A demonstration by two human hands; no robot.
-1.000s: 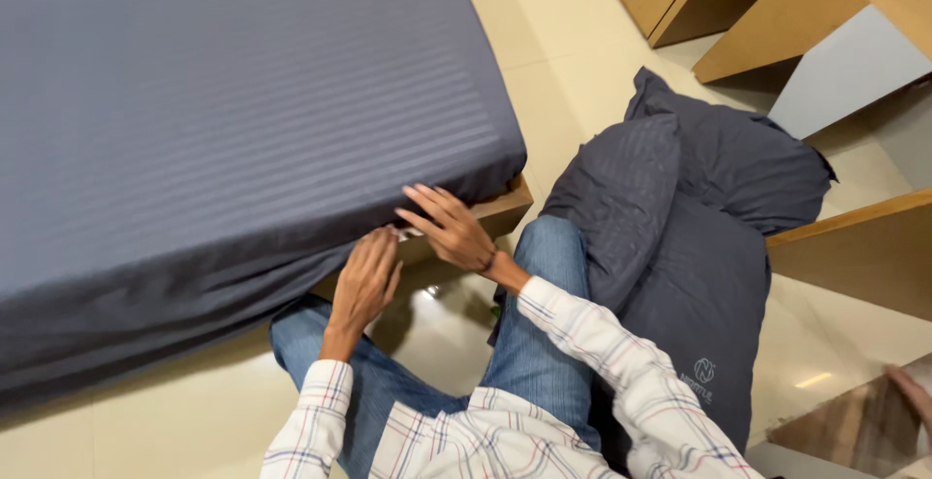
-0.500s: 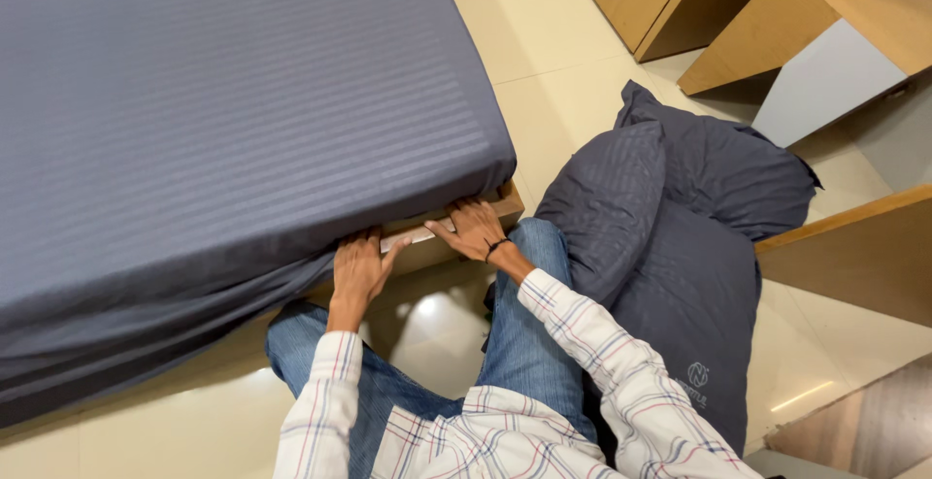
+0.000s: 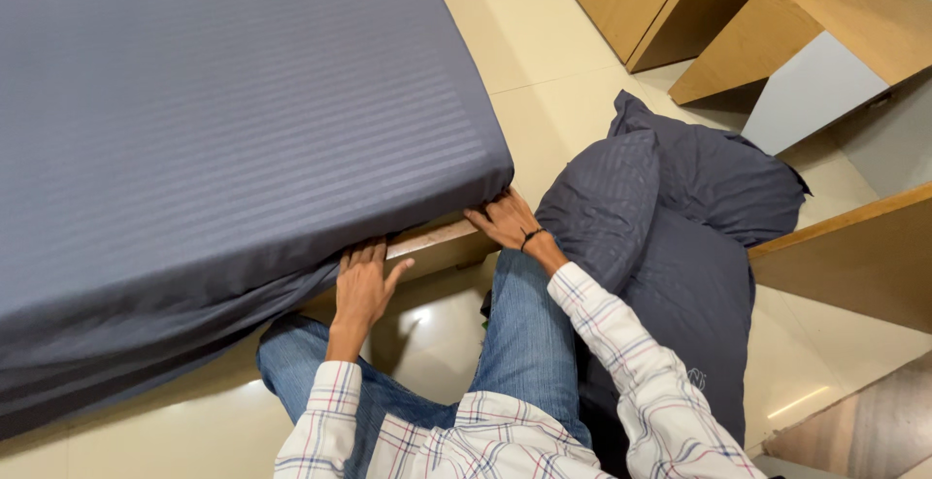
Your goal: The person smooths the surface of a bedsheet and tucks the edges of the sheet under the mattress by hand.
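A mattress covered by a dark grey striped sheet (image 3: 243,110) fills the upper left and rests on a wooden bed frame (image 3: 437,239). My left hand (image 3: 364,285) lies flat against the hanging sheet edge, its fingertips tucked under the mattress side. My right hand (image 3: 505,219) sits at the mattress corner with its fingers pushed under the sheet where it meets the frame. I cannot tell whether either hand pinches the cloth. I kneel at the bed's corner in blue jeans and a checked shirt.
Dark grey pillows (image 3: 670,236) are piled on the cream tiled floor (image 3: 544,100) just right of my right arm. Wooden furniture (image 3: 777,23) stands at the top right, and another wooden panel (image 3: 854,256) at the right edge.
My right hand has gone from raised and spread above the frame to the mattress corner, fingers under the sheet. My left hand has slid up against the sheet edge.
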